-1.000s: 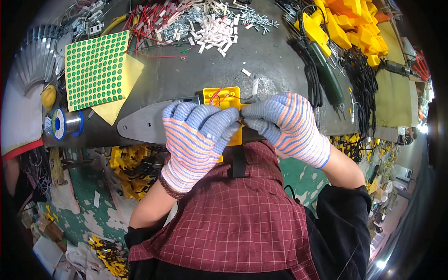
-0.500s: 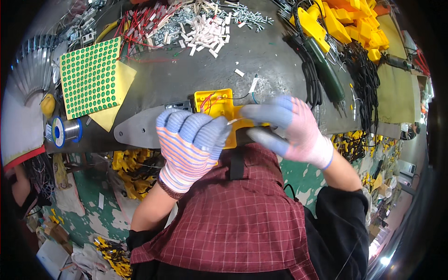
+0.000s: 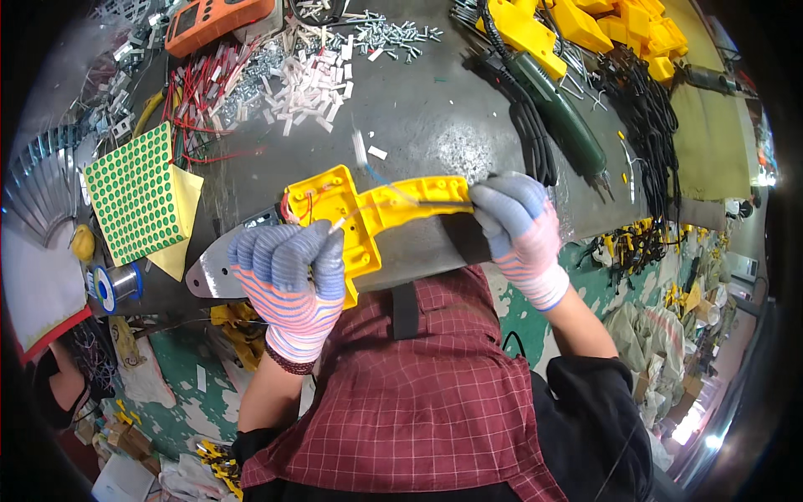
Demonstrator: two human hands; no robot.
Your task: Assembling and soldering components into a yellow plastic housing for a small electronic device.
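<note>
A yellow plastic housing half [image 3: 361, 251] with a ribbed handle [image 3: 397, 219] lies at the bench's near edge, open side up. Red wires [image 3: 311, 201] run inside it, and a flat grey metal plate [image 3: 219, 274] sticks out to its left. My left hand [image 3: 288, 272], in a striped knit glove, is closed over the housing's left part, pinching a small white sleeve [image 3: 338, 225]. At the handle's right end, my gloved right hand [image 3: 517, 222] grips a black cable [image 3: 443, 204] lying along the handle. A blue wire [image 3: 386, 182] rises from there toward a blurred white sleeve [image 3: 360, 149].
White sleeves [image 3: 305, 88] and screws [image 3: 397, 38] are heaped at the back. A green sticker sheet [image 3: 134, 197] and solder spool [image 3: 117, 286] lie left. A dark green electric screwdriver [image 3: 560, 113], black cables [image 3: 648, 117] and yellow housings [image 3: 623, 29] occupy the right.
The view has shifted, with bench things now further left. My right hand has moved to the handle's end and closed on the black cable. More of the yellow housing shows.
</note>
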